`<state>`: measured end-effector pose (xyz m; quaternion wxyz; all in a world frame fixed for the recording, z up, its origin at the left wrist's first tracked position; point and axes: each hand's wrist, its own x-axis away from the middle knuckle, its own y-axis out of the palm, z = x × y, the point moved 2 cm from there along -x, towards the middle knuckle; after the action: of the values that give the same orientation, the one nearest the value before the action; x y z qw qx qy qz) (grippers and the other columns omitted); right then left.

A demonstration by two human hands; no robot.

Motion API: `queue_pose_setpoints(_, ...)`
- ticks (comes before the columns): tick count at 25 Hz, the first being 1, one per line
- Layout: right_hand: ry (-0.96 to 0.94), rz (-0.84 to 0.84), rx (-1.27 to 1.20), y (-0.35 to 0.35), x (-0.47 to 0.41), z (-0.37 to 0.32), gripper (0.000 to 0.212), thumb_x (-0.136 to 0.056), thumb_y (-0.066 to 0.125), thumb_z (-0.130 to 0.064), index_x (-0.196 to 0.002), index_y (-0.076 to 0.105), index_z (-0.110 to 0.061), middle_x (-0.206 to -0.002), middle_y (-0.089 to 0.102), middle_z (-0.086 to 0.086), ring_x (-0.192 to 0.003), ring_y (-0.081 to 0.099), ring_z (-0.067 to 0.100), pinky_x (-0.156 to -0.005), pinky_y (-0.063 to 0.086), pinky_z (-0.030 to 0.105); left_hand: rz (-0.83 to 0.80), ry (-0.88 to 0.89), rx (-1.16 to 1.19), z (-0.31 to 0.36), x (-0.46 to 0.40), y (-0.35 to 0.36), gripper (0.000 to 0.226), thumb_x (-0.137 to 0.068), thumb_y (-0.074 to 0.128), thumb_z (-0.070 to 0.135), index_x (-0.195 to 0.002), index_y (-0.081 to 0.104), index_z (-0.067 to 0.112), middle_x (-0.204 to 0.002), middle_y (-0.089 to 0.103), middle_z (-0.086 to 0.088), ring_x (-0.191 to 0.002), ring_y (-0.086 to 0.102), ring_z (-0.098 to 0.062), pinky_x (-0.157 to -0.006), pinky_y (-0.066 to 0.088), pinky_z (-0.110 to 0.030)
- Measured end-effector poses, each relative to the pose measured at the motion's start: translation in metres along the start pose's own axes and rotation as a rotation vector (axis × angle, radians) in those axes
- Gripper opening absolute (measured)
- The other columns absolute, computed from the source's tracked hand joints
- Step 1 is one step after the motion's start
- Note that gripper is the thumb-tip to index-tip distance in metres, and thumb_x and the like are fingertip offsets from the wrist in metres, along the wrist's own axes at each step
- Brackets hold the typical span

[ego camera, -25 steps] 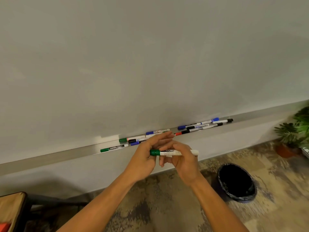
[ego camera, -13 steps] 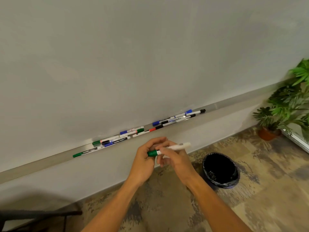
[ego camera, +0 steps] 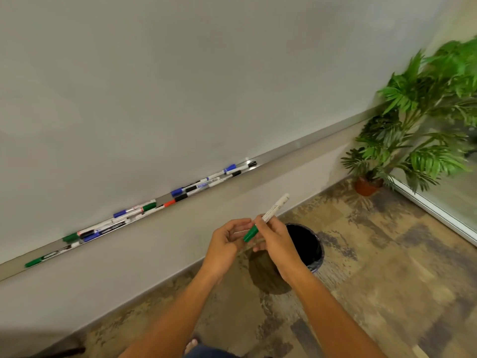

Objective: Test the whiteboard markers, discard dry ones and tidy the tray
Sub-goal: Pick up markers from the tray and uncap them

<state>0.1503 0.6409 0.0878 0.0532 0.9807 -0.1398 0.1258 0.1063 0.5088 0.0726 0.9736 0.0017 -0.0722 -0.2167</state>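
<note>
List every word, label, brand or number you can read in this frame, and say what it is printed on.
None can be read.
Green-capped marker held in the right hand: dark print on the white barrel, too blurred to read.
Markers in the tray: dark and blue label print, e.g. on one barrel, too small to read.
Whiteboard: no writing visible.

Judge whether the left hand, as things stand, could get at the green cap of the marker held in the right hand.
Probably yes. The left hand is loosely open beside the green cap, which sticks out bare from the right hand, nothing between them.
</note>
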Motion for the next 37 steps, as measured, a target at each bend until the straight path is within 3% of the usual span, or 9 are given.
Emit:
queue_pose_setpoints(4,0.078,0.019,0.092,-0.040,-0.002,0.021,0.021,-0.104,0.051,-0.027,-0.101,0.063,-0.010,-0.087,0.072,0.008,-0.070,0.067,0.017,-0.064,0.055,0.034,0.052,-0.118,-0.013,-0.020,-0.019,0.021,0.031,-0.092,0.056,-0.008,-0.114,0.068,0.011,-0.107,0.074,-0.003,-0.104,0.069,-0.018,-0.091,0.057,-0.032)
queue_pose_setpoints(8,0.167,0.052,0.197,-0.078,-0.009,0.049,0.023,-0.104,0.051,-0.030,-0.103,0.062,-0.010,-0.089,0.073,0.009,-0.063,0.064,0.017,-0.063,0.056,0.036,-0.029,-0.026,-0.483,-0.041,-0.041,0.051,0.027,-0.094,0.057,0.002,-0.112,0.068,0.018,-0.106,0.070,0.006,-0.096,0.065,-0.005,-0.093,0.053,-0.026)
queue_pose_setpoints(12,0.199,0.099,0.360,-0.123,-0.028,0.070,0.027,-0.101,0.056,-0.035,-0.097,0.061,-0.009,-0.082,0.071,0.013,-0.059,0.066,0.022,-0.063,0.058,0.041,0.026,-0.050,-0.664,-0.064,-0.082,0.075,0.025,-0.095,0.057,0.013,-0.117,0.067,0.013,-0.114,0.069,-0.005,-0.100,0.064,-0.018,-0.091,0.052,-0.030)
queue_pose_setpoints(16,0.306,0.141,0.436,-0.166,-0.057,0.084,0.022,-0.099,0.060,-0.033,-0.096,0.061,-0.011,-0.080,0.070,0.011,-0.065,0.071,0.026,-0.062,0.061,0.039,-0.071,-0.121,-0.788,-0.086,-0.127,0.096,0.028,-0.097,0.056,0.018,-0.123,0.063,0.010,-0.120,0.066,-0.008,-0.108,0.062,-0.025,-0.092,0.050,-0.033)
queue_pose_setpoints(20,0.418,0.143,0.453,-0.198,-0.093,0.097,0.016,-0.099,0.061,-0.027,-0.109,0.056,-0.014,-0.095,0.071,0.013,-0.064,0.068,0.020,-0.063,0.060,0.035,-0.208,-0.207,-0.851,-0.124,-0.174,0.107,0.031,-0.097,0.056,0.027,-0.125,0.063,0.015,-0.126,0.064,-0.005,-0.111,0.061,-0.021,-0.094,0.050,-0.035)
queue_pose_setpoints(25,0.589,0.138,0.476,-0.217,-0.134,0.113,0.018,-0.099,0.063,-0.023,-0.110,0.058,-0.010,-0.084,0.069,0.011,-0.062,0.067,0.018,-0.059,0.060,0.031,-0.356,-0.298,-0.910,-0.158,-0.220,0.115,0.031,-0.098,0.055,0.029,-0.126,0.062,0.015,-0.124,0.064,-0.004,-0.105,0.062,-0.019,-0.090,0.051,-0.033)
queue_pose_setpoints(28,0.653,0.134,0.470,-0.226,-0.158,0.124,0.019,-0.098,0.062,-0.023,-0.110,0.059,-0.009,-0.085,0.070,0.013,-0.064,0.069,0.020,-0.066,0.063,0.041,-0.416,-0.327,-0.935,-0.169,-0.247,0.120,0.032,-0.099,0.055,0.030,-0.126,0.062,0.017,-0.128,0.061,-0.003,-0.103,0.062,-0.019,-0.089,0.051,-0.034)
queue_pose_setpoints(34,0.762,0.163,0.443,-0.246,-0.200,0.134,0.016,-0.098,0.063,-0.021,-0.100,0.055,-0.007,-0.075,0.066,0.011,-0.058,0.065,0.019,-0.063,0.060,0.037,-0.441,-0.363,-0.996,-0.183,-0.283,0.136,0.033,-0.098,0.054,0.032,-0.127,0.058,0.018,-0.118,0.062,-0.006,-0.067,0.055,-0.014,-0.065,0.046,-0.031)
queue_pose_setpoints(37,0.806,0.121,0.479,-0.262,-0.222,0.144,0.018,-0.098,0.062,-0.021,-0.090,0.051,-0.011,-0.074,0.064,0.012,-0.057,0.063,0.020,-0.058,0.058,0.033,-0.401,-0.422,-0.988,-0.193,-0.295,0.149,0.036,-0.098,0.054,0.032,-0.131,0.055,0.016,-0.123,0.059,-0.006,-0.075,0.059,-0.015,-0.071,0.050,-0.033)
